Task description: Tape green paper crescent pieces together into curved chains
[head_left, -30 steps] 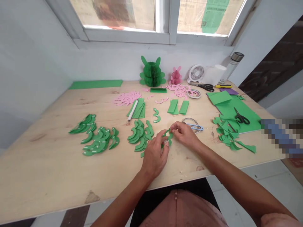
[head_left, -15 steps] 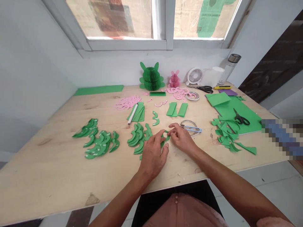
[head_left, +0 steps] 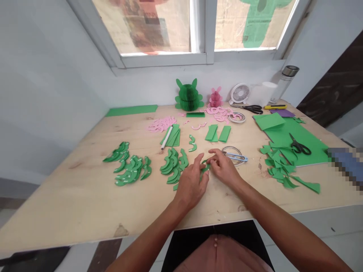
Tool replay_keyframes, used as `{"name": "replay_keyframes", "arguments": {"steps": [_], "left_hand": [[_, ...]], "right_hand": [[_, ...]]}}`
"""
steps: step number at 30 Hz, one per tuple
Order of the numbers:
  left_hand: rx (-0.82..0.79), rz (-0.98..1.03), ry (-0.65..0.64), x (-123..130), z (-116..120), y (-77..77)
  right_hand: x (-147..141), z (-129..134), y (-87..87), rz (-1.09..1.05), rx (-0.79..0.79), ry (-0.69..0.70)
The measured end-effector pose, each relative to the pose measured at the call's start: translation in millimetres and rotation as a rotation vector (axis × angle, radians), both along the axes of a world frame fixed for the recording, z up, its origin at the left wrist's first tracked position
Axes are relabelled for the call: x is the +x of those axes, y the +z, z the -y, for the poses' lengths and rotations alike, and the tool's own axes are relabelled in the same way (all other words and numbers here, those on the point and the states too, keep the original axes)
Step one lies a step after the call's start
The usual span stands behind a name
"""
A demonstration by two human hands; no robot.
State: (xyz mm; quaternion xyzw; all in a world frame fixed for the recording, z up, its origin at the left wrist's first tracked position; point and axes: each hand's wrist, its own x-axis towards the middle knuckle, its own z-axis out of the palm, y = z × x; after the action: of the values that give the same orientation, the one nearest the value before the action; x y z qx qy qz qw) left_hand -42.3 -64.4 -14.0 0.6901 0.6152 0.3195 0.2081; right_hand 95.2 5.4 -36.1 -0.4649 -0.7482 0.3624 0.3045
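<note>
Currently | left hand (head_left: 190,187), right hand (head_left: 224,170) together; both pinching a green paper cutout (head_left: 205,166)

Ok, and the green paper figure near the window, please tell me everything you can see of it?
The green paper figure stands upright on the far edge of the wooden table, by the wall. Its round body is ribbed like honeycomb, from many thin paper layers, with two pointed ears on top and flat lobes at the sides. Only the tabletop seems to touch it.
</note>
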Motion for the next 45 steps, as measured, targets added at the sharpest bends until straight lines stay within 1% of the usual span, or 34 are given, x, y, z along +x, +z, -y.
{"name": "replay_keyframes", "arguments": {"steps": [5,9,18,22,32,37,45], "left_hand": [[-0.058,0.092,0.023,2,4,1.4],[-0.065,0.079,0.026,2,6,0.5],[0.125,-0.12,0.013,1,9,-12.6],[0.159,-0.156,0.007,2,10,-16.4],[0.165,-0.138,-0.007,1,10,-16.2],[0.159,-0.158,-0.005,1,10,-15.3],[0.179,-0.198,-0.008,-1,10,-19.9]], "right_hand": [[1,-1,-2.6,-0.005,0.01,-0.017],[2,0,-2.0,0.018,0.006,-0.008],[1,0,-2.5,0.034,0.049,-0.006],[1,1,-2.2,0.047,0.056,-0.017],[0,1,-0.8,0.027,0.03,-0.016],[1,0,0.1,0.019,-0.02,-0.012],[2,-5,-3.9,-0.108,-0.103,-0.016]]}}
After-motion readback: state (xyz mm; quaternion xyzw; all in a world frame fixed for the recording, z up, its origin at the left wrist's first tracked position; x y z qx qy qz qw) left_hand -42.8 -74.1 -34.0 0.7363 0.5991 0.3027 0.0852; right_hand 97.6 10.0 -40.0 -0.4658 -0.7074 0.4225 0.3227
